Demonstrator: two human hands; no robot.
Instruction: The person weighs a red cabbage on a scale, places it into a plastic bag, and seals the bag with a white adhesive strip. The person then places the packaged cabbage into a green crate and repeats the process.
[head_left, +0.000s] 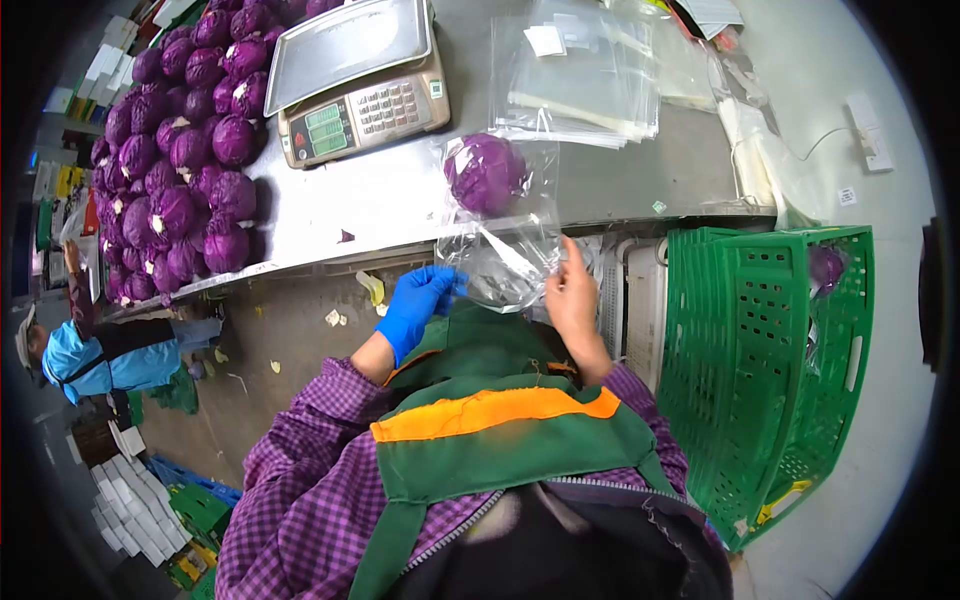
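A red cabbage (484,174) lies inside a clear plastic bag (505,260) at the front edge of the metal table. The bag's loose end hangs over that edge toward me. My left hand (420,303), in a blue glove, pinches the left side of this loose end. On the other side, my bare right hand (573,298) grips the bag's right edge between thumb and fingers. Behind the cabbage lies a stack of flat clear bags (575,80). A weighing scale (365,85) stands to the left of the stack.
Many red cabbages (190,150) are heaped on the left of the metal table (310,205). Stacked green crates (770,370) stand close on my right, with a cabbage (826,270) inside. Another person in a blue vest (110,355) is at the far left. Leaf scraps (372,288) litter the floor.
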